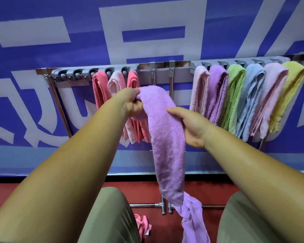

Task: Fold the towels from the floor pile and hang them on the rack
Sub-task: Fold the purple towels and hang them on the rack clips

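A long purple towel point(165, 137) hangs in front of me, bent over at its top and trailing down to the red floor. My left hand point(132, 102) pinches its upper end, close to the pink towels on the left rack point(95, 73). My right hand point(191, 127) grips the towel's right edge a little lower. Three folded towels, two coral point(99, 90) and one pale pink point(115, 83), hang from the left rack. Several folded towels in pink, purple, green, blue and yellow point(295, 88) hang from the right rack point(235, 63).
A crumpled pink towel point(142, 225) lies on the red floor point(209, 193) between my knees. The racks' metal feet point(163, 206) stand on the floor just ahead. Two bare metal hooks point(171, 74) sit between the racks. A blue banner wall point(147, 41) is behind.
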{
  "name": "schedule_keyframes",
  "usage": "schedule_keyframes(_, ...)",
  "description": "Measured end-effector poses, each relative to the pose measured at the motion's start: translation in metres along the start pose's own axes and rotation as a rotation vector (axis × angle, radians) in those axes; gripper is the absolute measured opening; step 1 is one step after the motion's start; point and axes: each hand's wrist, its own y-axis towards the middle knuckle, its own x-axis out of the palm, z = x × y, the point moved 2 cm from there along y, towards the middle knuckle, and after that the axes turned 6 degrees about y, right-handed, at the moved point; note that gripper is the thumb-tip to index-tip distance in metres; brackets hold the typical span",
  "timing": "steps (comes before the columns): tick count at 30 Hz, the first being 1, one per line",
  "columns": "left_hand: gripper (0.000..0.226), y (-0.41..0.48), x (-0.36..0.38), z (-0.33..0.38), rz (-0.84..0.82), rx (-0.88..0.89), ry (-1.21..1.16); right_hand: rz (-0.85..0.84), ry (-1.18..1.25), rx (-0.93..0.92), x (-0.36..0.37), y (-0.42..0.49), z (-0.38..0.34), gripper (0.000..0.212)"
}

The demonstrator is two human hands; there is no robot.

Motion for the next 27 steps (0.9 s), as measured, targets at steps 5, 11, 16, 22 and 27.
schedule_keyframes(5,0.052,0.01,-0.012,-0.027,-0.098,-0.002,0.02,0.035,-0.034,-0.113,-0.007,0.013,-0.003,0.032)
schedule_keyframes(11,0.089,0.021,-0.048,-0.068,-0.292,-0.051,0.379,0.123,0.0,-0.139,-0.006,0.035,-0.004,0.024)
schedule_keyframes(16,0.102,-0.007,-0.062,-0.098,-0.371,-0.012,0.619,0.297,0.043,-0.082,-0.01,0.057,-0.002,0.022)
schedule_keyframes(22,0.031,0.0,-0.081,-0.124,-0.342,0.14,0.83,0.437,0.032,-0.127,-0.025,0.069,0.004,0.023)
schedule_keyframes(27,0.024,0.009,-0.071,-0.138,-0.345,0.191,0.697,0.464,0.059,-0.072,-0.037,0.065,0.005,0.023)
